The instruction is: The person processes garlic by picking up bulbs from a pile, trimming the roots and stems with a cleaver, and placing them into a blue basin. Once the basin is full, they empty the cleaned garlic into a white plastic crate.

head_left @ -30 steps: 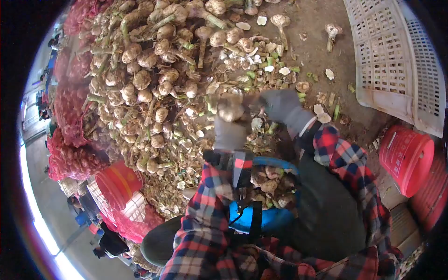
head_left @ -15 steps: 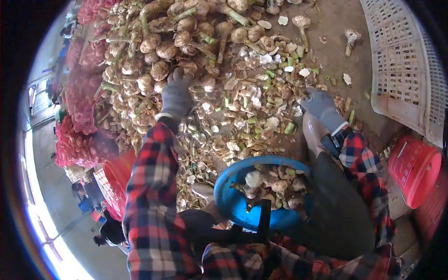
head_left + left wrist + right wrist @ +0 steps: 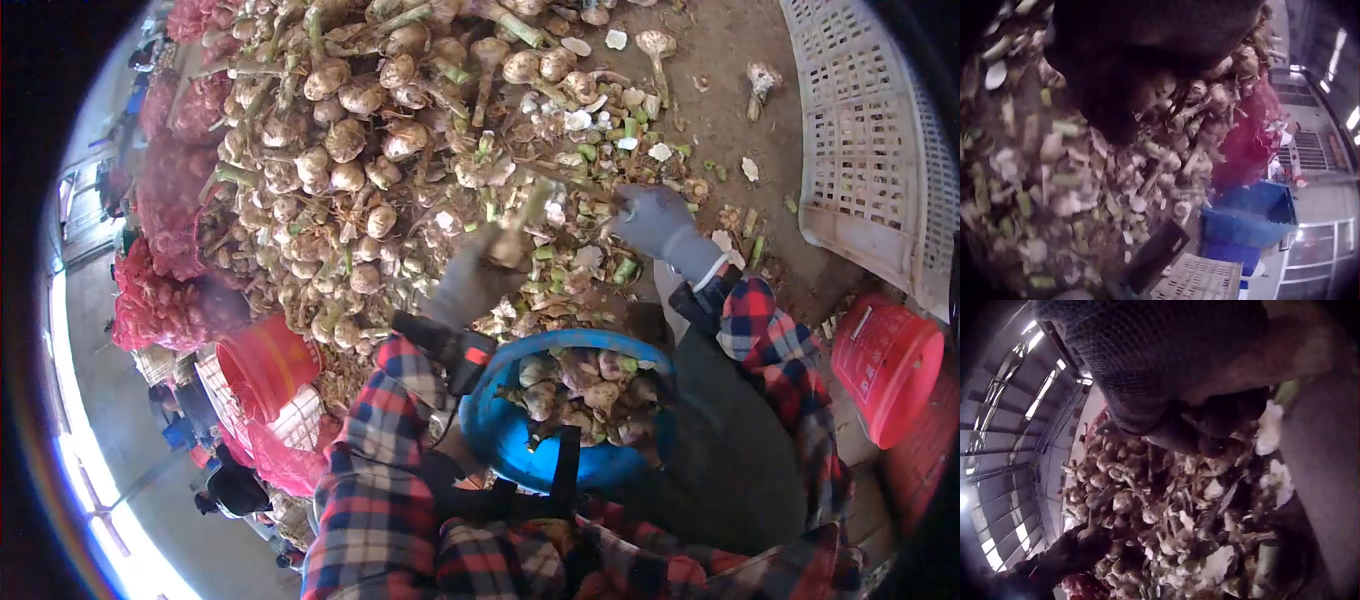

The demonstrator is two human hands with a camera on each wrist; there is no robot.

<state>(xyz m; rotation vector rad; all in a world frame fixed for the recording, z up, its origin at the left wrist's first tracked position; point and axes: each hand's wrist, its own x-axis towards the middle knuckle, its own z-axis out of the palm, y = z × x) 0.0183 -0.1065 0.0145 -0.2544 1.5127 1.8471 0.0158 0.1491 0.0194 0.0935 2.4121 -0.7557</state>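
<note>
In the head view my gloved left hand (image 3: 465,288) grips a garlic bulb (image 3: 508,248), its stem pointing up and away, blurred by motion. Across from it, my gloved right hand (image 3: 658,225) has curled fingers round a knife (image 3: 570,180), whose thin, blurred blade reaches left towards the garlic's stem. Below both hands, a blue tub (image 3: 510,455) holds several trimmed garlic bulbs (image 3: 600,395). A big heap of garlic with stems (image 3: 345,140) lies beyond the left hand. Dark glove fabric fills the top of both wrist views, hiding most of the grip.
Cut stems and peelings (image 3: 590,260) litter the ground ahead. A white plastic crate (image 3: 860,150) stands at right, above a red bucket (image 3: 885,370). Another red bucket (image 3: 268,365) and red mesh sacks (image 3: 170,230) are at left. Other people sit in the far left background.
Half a second ago my left hand was reaching onto the garlic heap; now it is back near the tub with a bulb. My right hand has shifted slightly left, its blade now showing.
</note>
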